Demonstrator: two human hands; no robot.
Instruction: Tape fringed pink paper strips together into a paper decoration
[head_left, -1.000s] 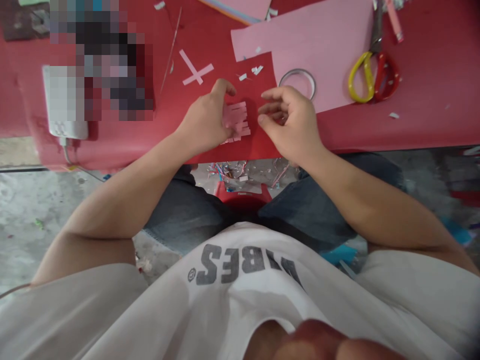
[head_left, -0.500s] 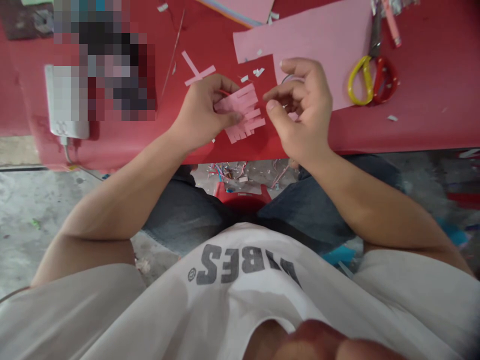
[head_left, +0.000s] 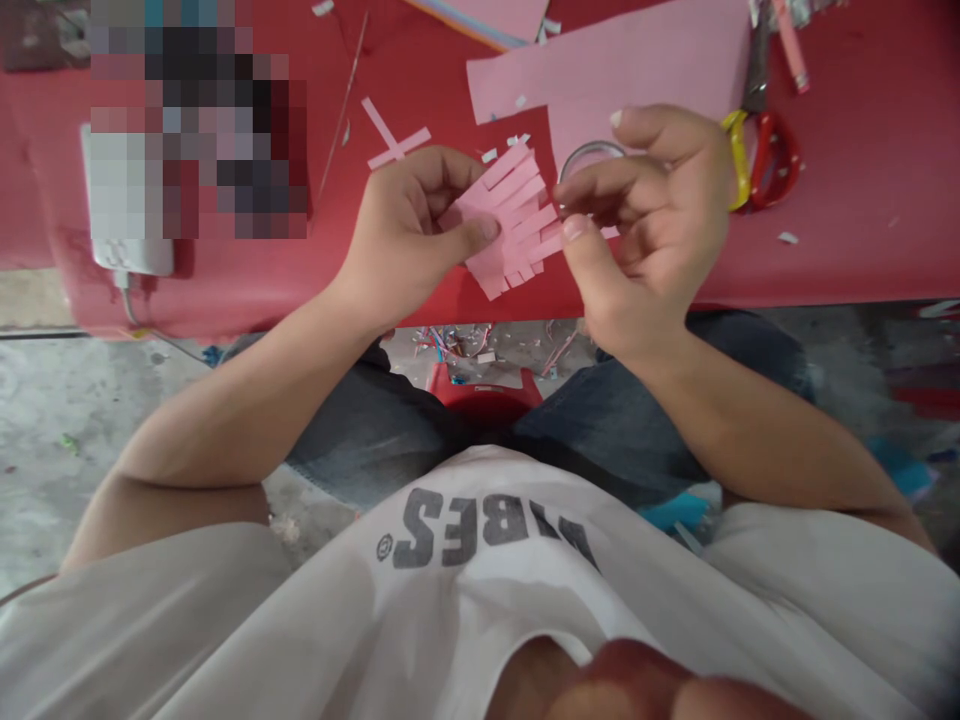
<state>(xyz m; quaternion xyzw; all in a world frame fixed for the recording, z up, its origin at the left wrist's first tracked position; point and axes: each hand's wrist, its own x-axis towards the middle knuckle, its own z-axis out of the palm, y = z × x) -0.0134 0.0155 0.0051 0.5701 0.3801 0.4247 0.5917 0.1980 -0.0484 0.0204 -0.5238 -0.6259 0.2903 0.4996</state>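
My left hand [head_left: 409, 235] is shut on a piece of pink paper cut into a fringe [head_left: 510, 215], with the thumb pressing on its left part. The strips fan out to the right, lifted above the red tabletop [head_left: 442, 320]. My right hand [head_left: 645, 225] hangs just beyond them, fingers apart, its thumb and forefinger at the strip ends. Below its fingers lies a thin ring, probably a tape roll [head_left: 589, 155], partly hidden. Yellow-and-red-handled scissors [head_left: 776, 160] lie beyond my right hand, which covers part of them.
A large pink sheet [head_left: 645, 60] lies on the table, with small paper scraps around. At left are a pink paper cross [head_left: 394, 135], a white power bank [head_left: 124, 200] with a cable, and a pixelated object [head_left: 199, 130]. Beyond the table edge, scraps litter the floor.
The fringed paper has risen from the table and turned, its strips now pointing right. My right hand has moved up and right, over the ring and part of the scissors.
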